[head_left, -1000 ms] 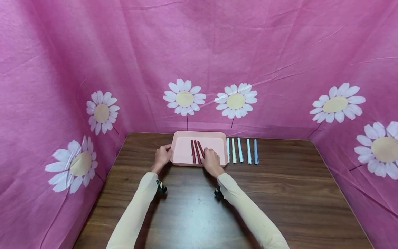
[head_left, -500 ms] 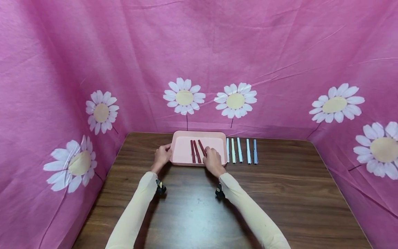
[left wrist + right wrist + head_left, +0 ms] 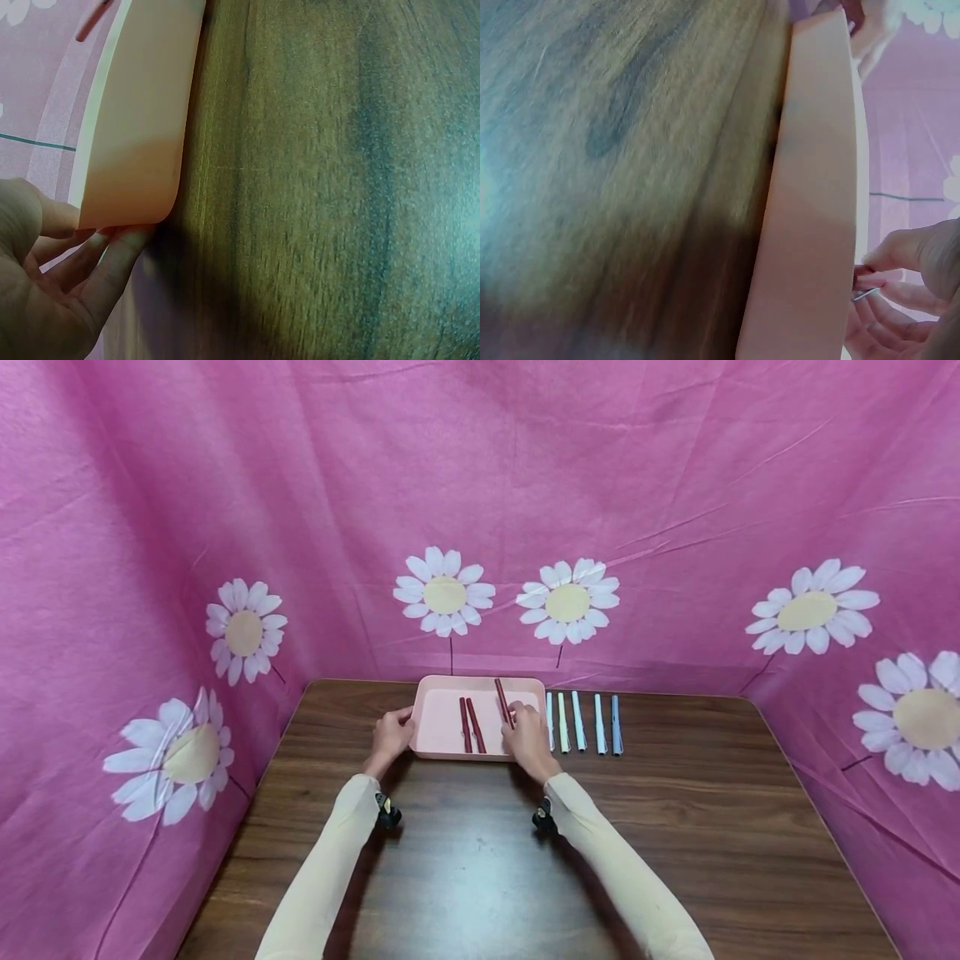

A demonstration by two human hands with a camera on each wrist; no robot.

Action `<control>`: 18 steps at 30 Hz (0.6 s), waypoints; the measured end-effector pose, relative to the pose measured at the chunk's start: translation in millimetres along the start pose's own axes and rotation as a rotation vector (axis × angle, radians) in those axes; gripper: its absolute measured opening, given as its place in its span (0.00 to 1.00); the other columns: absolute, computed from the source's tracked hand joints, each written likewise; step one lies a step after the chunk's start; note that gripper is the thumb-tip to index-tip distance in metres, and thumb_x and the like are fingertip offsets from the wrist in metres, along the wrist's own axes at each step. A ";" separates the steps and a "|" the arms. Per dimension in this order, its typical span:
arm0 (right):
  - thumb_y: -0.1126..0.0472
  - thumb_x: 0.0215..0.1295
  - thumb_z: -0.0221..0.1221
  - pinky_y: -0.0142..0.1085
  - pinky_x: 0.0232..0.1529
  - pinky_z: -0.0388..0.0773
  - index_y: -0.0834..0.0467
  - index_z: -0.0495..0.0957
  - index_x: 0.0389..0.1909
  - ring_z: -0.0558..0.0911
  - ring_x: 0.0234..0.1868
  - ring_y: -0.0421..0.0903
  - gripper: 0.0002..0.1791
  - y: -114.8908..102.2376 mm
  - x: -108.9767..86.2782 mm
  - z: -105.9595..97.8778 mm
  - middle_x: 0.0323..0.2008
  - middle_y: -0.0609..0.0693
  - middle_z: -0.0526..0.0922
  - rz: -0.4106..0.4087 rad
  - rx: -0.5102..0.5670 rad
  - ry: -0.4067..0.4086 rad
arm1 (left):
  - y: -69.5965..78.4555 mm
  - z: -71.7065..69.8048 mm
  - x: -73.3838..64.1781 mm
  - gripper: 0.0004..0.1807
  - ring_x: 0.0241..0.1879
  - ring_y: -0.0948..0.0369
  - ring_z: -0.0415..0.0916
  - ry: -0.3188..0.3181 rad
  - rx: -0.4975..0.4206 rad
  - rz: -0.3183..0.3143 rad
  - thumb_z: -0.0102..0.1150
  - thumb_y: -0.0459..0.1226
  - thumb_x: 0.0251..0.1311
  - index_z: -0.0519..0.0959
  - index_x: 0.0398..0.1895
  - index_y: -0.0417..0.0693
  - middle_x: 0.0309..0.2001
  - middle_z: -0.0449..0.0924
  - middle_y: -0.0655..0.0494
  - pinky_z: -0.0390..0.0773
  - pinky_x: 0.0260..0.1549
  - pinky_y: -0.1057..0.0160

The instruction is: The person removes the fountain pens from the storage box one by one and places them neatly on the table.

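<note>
Left hand [image 3: 391, 739] gripping the pink tray [image 3: 435, 718] by its left edge, right hand [image 3: 529, 742] pinching a dark red pen [image 3: 502, 696] over its right half, two matching pens [image 3: 476, 725] lying inside.

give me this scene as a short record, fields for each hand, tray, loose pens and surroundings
left hand: grips the left end of the pink tray
right hand: holds a dark red pen over the tray
in tray: two other dark red pens, side by side
right of tray: five pens, blue shades and one pale yellow
surface: wooden table
backdrop: pink cloth with daisies
</note>
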State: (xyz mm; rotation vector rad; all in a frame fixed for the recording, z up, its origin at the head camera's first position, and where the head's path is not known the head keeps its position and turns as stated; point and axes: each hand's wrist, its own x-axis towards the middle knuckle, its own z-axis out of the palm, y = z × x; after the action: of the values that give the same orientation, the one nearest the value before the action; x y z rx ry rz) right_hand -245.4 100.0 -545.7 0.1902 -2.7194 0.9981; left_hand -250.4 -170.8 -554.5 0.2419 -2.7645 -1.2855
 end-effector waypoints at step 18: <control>0.67 0.66 0.68 0.54 0.42 0.83 0.68 0.83 0.50 0.85 0.39 0.60 0.14 26.9 -3.3 -34.3 0.40 0.65 0.86 0.008 0.108 0.158 | -4.9 -0.9 3.3 0.22 0.38 0.51 0.83 -0.028 -0.094 -0.015 0.54 0.32 0.66 0.83 0.62 0.38 0.56 0.84 0.34 0.82 0.31 0.66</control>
State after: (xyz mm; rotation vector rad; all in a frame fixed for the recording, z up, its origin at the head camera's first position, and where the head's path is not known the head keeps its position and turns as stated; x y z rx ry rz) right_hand -241.6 142.8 -537.9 0.1140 -2.5288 1.1142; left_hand -253.0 -175.3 -557.6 0.2410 -2.7204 -1.4291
